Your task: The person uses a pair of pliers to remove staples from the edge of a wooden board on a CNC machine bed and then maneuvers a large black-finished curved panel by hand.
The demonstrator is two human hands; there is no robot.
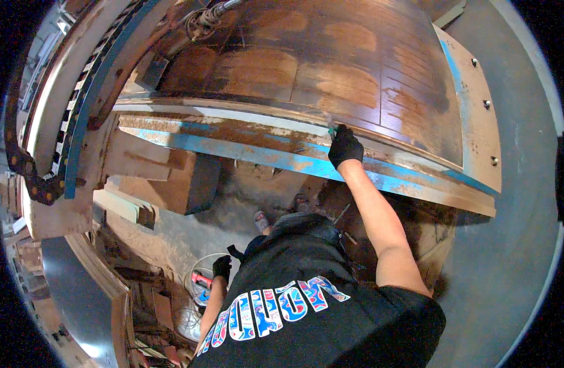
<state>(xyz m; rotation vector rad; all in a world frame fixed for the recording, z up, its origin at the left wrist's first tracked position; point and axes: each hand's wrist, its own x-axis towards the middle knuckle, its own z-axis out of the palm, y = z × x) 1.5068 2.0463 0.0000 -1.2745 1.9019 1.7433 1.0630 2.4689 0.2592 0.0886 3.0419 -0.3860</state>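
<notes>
Small teal-handled tool (332,129), too little of it showing to tell its kind, sits just right of the frame's centre in the upper half, gripped by the black-gloved right hand (344,147), whose fingers are curled tight around it and press it against the rusty edge of the big machine bed (331,73) above the blue-painted rail (282,156). Black-gloved left hand (222,267) hangs low at lower left of centre, fingers loosely bent; whether it holds anything cannot be told, with a red tool (201,281) and a coiled white hose (193,306) just beside it on the dusty floor (233,208).
</notes>
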